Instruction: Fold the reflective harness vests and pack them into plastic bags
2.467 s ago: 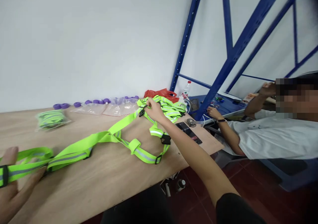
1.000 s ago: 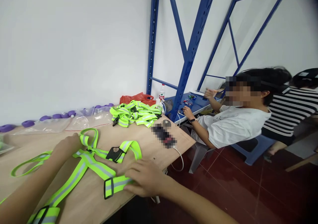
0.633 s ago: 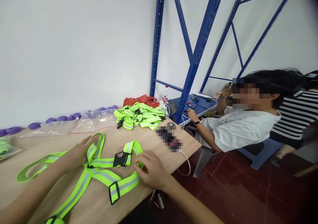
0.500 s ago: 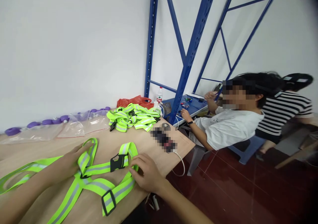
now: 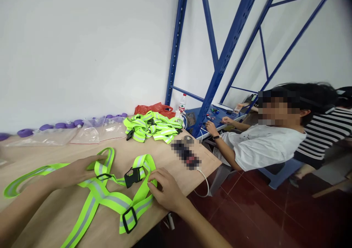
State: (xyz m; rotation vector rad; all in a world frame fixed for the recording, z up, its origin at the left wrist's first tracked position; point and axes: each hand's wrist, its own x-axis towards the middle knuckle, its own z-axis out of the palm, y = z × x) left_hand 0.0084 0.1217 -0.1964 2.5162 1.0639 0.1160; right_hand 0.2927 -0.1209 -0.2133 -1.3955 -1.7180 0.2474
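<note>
A neon yellow strap harness [image 5: 117, 201] with grey reflective stripes lies spread on the wooden table [image 5: 107, 229]. My left hand [image 5: 78, 171] is closed on the harness near a raised loop, its fingertips partly behind the webbing. At the right loop, my right hand [image 5: 165, 189] pinches the strap edge between thumb and fingers. Between the hands is a black buckle [image 5: 132, 177] on the strap. A black slide adjuster [image 5: 129, 219] sits lower, near the table's front edge.
Behind lie a pile of similar straps [image 5: 152, 126], a red bag [image 5: 155, 109], clear plastic bags [image 5: 90, 130] and purple items [image 5: 46, 127]. A blurred-out object [image 5: 187, 154] with a white cable is at right. Blue rack posts [image 5: 220, 65] and a seated person [image 5: 264, 145] are beyond.
The view has shifted, moving most of the scene rightward. My left hand has lifted its part of the harness a little, and the strap to the buckle has twisted. The seated person's far hand has lowered.
</note>
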